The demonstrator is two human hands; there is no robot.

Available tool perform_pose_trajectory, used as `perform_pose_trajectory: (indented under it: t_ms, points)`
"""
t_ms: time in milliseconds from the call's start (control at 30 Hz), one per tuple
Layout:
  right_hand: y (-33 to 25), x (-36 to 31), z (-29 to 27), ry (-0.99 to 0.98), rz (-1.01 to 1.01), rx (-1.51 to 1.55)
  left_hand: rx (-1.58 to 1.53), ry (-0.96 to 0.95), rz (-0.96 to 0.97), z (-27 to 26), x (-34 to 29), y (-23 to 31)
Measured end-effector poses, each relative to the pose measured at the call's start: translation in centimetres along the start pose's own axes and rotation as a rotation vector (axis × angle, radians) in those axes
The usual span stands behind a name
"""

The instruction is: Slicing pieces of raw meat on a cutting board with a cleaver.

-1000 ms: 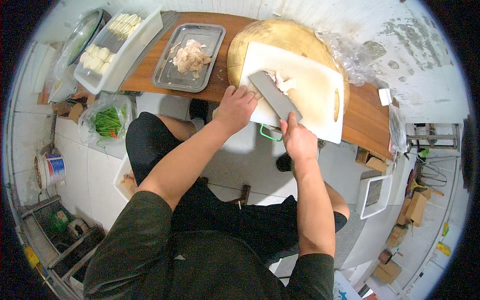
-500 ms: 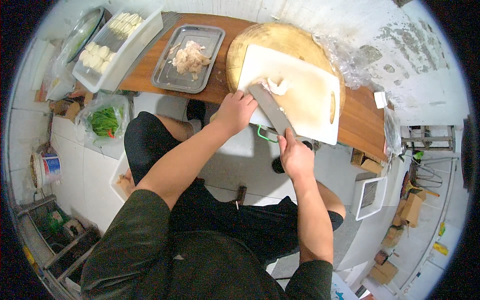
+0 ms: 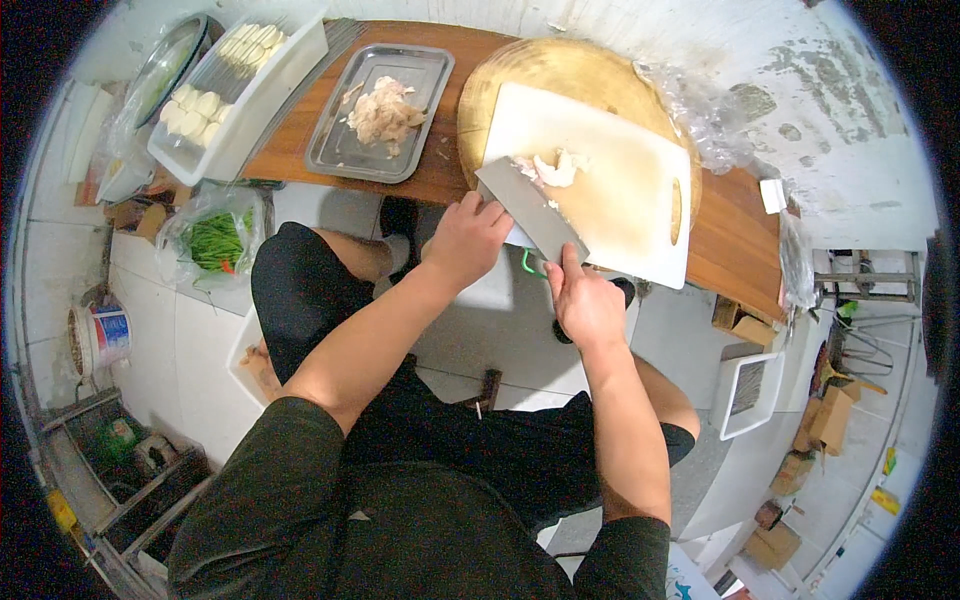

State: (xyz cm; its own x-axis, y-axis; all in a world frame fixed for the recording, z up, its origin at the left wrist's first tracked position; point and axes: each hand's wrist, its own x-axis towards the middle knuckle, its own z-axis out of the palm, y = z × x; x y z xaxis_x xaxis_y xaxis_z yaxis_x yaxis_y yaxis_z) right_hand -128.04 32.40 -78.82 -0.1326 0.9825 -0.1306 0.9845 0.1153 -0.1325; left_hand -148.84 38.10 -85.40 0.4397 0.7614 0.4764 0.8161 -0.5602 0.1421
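Note:
In my right hand [image 3: 588, 305] is the handle of a cleaver [image 3: 535, 212], index finger stretched along the blade. The broad blade slants across the near left edge of a white cutting board [image 3: 625, 195]. My left hand [image 3: 466, 237] is closed, its curled fingers against the blade's near side at the board's edge. Whatever its fingers hold, if anything, is hidden. Just past the blade lie small pieces of pale raw meat [image 3: 562, 168]. To the left, a clear shallow tray [image 3: 327, 155] holds a heap of sliced pale meat [image 3: 385, 113].
The board rests on a round wooden chopping block [image 3: 480, 95] upon a brown wooden table [image 3: 735, 235]. A white bin [image 3: 222, 140] with round white pieces stands far left. Below it is a plastic bag of green vegetables [image 3: 215, 240]. Crumpled clear plastic [image 3: 710, 130] lies against the wall.
The cleaver has shifted slightly left, and its blade now shows more of its flat side. Meat pieces beyond the blade look more spread out. My left hand has moved slightly down and left.

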Motion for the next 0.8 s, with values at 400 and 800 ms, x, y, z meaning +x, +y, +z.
perform_pose_trajectory:
  t_ms: [400,800]
  points:
    - [-0.7,3.8,2.3,0.147,-0.041,-0.073,-0.053,-0.177,-0.017,-0.3,-0.3,0.6]
    - [-2.0,6.1,-2.2,-0.019,0.088,0.195,-0.082,-0.056,-0.062,0.1,0.3,0.3]
